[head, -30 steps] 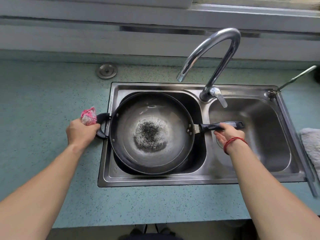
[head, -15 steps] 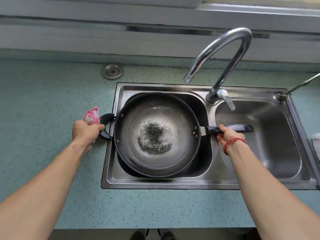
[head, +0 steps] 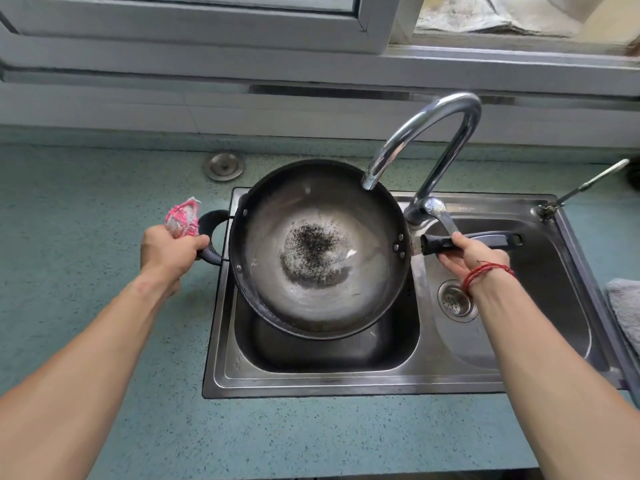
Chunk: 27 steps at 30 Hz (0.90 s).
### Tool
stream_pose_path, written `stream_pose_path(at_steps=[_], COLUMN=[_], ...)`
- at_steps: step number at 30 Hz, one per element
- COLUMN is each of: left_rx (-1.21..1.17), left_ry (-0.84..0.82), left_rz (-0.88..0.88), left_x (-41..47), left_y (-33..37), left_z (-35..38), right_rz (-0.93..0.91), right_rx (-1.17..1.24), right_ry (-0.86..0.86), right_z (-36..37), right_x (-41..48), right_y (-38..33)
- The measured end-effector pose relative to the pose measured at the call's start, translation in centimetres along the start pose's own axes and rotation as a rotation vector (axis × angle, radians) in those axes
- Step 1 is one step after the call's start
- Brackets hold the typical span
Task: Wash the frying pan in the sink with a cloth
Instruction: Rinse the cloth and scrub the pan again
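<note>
Your forearms enter from the lower corners, over the speckled blue-green counter [head: 104, 427]. Set into the counter is a steel sink [head: 346, 384] with two basins.

The frying pan [head: 311, 306] is held over the left basin, mouth up. Its near edge lies above the dark basin floor and its far edge reaches past the sink's back rim. You cannot tell whether it touches the basin. A black, speckled burnt patch [head: 313, 242] sits at the centre of its grey, streaked inside.

Your left grip [head: 166, 251] is closed: the fingers curl round the pan's black loop handle [head: 213, 213]. The same grip holds a bunched pink-and-white cloth [head: 181, 218], which sticks up above the knuckles, over the counter just left of the sink.

Your right grip [head: 474, 254] is also closed, wrapped round the long black handle [head: 498, 237] near its pan end. A red cord [head: 485, 271] circles that wrist. A strainer [head: 455, 301] is seen in the right basin beside the wrist. A grey towel [head: 623, 306] lies at the right edge.

Behind the basins rises the chrome faucet [head: 433, 133], its spout ending above the pan's far right edge. A thin metal tap [head: 588, 181] stands at the sink's far right corner. A round metal cap [head: 225, 166] sits in the counter behind the pan, and a window frame [head: 207, 22] runs along the wall.
</note>
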<state>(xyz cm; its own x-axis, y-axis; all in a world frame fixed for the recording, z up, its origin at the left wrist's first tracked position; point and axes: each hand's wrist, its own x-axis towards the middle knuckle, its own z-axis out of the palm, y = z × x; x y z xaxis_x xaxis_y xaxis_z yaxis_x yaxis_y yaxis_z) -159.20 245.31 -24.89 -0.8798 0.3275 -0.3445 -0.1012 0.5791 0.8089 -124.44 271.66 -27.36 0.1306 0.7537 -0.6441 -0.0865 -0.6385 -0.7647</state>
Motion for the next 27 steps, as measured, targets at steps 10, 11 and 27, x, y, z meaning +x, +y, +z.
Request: stream_pose_path(at_steps=[10,11,27], left_rx=[-0.05,-0.042,-0.075], left_ry=[-0.019,-0.015,-0.017], left_rz=[0.063,0.064,0.179], left_x=[-0.2,0.0,2.2], left_y=[2.1,1.9,1.8], left_z=[-0.1,-0.1,-0.6], right_rz=[0.028,0.025,-0.042], right_rx=[-0.023,-0.021,0.103], right_ry=[-0.107,-0.103,-0.116], right_z=[0.1,0.1,1.9], right_x=[-1.1,-1.3,-1.7], right_y=[-2.5,-2.8,-6.5])
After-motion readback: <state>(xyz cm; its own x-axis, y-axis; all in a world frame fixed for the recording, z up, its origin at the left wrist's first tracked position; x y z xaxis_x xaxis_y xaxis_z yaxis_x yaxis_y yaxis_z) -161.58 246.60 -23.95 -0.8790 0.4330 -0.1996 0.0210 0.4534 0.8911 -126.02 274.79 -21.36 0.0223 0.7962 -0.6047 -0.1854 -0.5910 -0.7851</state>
